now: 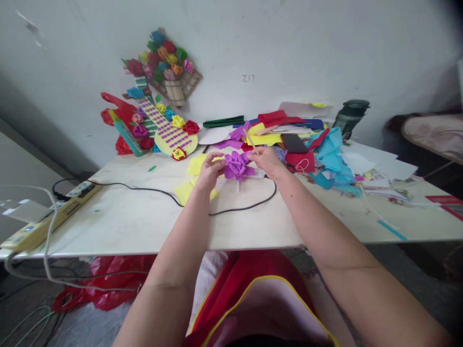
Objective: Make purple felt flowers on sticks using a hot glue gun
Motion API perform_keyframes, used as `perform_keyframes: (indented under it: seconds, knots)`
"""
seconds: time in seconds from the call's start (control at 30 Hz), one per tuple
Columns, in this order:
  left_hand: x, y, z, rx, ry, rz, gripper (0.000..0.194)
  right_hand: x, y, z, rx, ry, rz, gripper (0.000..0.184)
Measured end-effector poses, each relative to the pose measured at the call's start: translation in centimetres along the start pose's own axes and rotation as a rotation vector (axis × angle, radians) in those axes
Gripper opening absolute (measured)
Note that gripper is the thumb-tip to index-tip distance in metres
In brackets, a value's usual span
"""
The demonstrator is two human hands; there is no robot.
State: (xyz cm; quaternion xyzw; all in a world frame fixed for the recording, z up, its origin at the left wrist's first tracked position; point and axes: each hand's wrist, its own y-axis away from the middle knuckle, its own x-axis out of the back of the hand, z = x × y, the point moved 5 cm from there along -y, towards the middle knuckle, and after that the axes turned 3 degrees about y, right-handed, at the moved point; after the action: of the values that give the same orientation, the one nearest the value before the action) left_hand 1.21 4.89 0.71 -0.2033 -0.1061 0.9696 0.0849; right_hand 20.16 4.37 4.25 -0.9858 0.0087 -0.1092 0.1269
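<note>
A purple crepe-paper flower (237, 165) is held just above the table, between my two hands. My left hand (212, 169) pinches its left petals with the thumb and fingers. On the other side my right hand (266, 160) is closed around a thin wooden stick (249, 139) that slants up, its fingertips at the flower's right petals. A short pale translucent stick (238, 187) shows below the flower. Partly hidden behind it is a white object (259, 175) near the end of a black cord (231, 212). Yellow paper pieces (185, 192) lie by my left hand.
A flower-decorated paper guitar (170, 131) and a green glue bottle (127, 136) stand at the back left. Coloured paper (267, 139), a phone (293, 143), blue crepe paper (332, 152) and a dark bottle (350, 118) are to the right. A power strip (54, 214) lies left.
</note>
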Motion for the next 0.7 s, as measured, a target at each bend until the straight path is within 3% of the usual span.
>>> perform_keyframes:
  seconds: [0.13,0.33,0.7]
  knots:
    - [0.17,-0.05,0.29,-0.045,0.008,0.015,0.046,0.14,-0.18,0.25,0.005,0.0,0.01,0.021]
    - [0.19,-0.11,0.34,-0.052,-0.033,0.063,0.031,0.32,-0.5,0.81,0.011,-0.033,0.03,0.02]
    - [0.11,-0.21,-0.06,0.018,-0.048,0.068,0.03,0.19,-0.39,0.46,0.033,-0.042,0.022,0.02]
